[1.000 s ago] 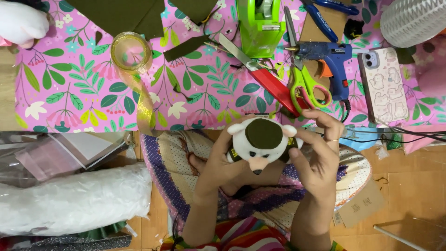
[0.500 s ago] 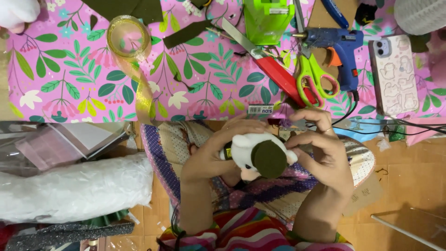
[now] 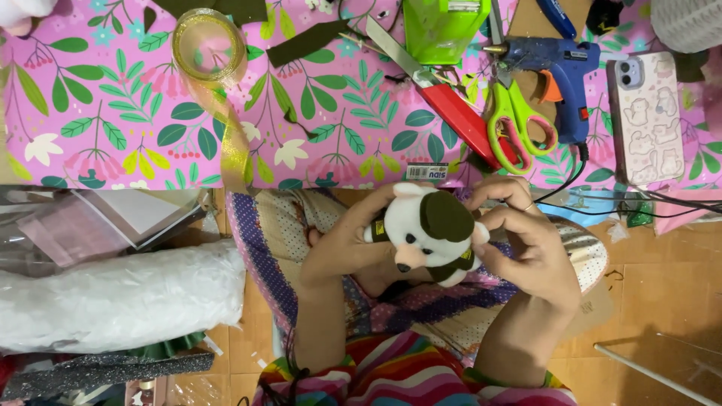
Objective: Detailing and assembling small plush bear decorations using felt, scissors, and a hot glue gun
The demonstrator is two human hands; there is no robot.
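Holding a small white plush bear (image 3: 429, 237) between both hands, above the lap and just below the edge of the pink floral sheet (image 3: 113, 113). Bear wearing a dark round patch on its head and a dark band across the body, snout turned down and left. Left hand (image 3: 342, 244) wrapped around the bear's left side, fingers curled shut on it. Right hand (image 3: 530, 252) cupping the right side, thumb and fingertips pinched against the head near the patch, so closed on the bear too. Patterned cloth (image 3: 263, 240) spread under the hands, striped sleeves below. Beyond the bear on the sheet: red-handled knife (image 3: 451, 105), green-handled scissors (image 3: 515, 113) just beside it, blue glue gun (image 3: 560, 75) near those, phone (image 3: 647, 116) in a cartoon case further right. Green box (image 3: 444, 26) at the top edge. Gold ribbon roll (image 3: 209, 45) well to the left, its loose end trailing down the sheet. White wadding bundle (image 3: 113, 293) lying on the floor at lower left.
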